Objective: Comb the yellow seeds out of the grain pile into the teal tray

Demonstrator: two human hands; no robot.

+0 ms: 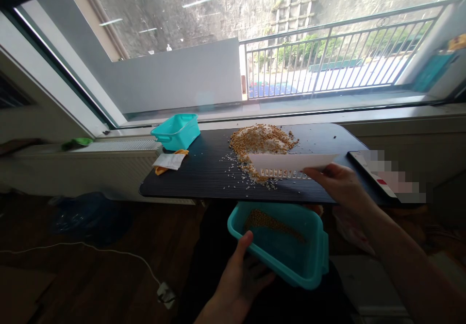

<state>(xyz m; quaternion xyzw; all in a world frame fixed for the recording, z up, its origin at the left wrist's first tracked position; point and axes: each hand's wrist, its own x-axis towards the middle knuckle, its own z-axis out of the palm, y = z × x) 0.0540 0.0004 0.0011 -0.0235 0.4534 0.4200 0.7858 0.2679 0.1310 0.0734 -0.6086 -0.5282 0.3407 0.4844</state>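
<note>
My left hand (236, 278) grips the near rim of a teal plastic bin (309, 261) held below the table's front edge; a strip of yellow grains lies inside it. My right hand (340, 183) holds a white slotted scoop (291, 163) by its right end, with the scoop resting on the black table (204, 173). The scoop sits against the near side of a pile of yellow grains mixed with white rice (260, 142). Loose grains are scattered around the pile.
A second teal bin (176, 130) stands at the table's far left corner. A white and orange packet (169, 162) lies beside it. A flat device (364, 166) rests at the right edge. A white cable (109, 253) runs over the dark floor.
</note>
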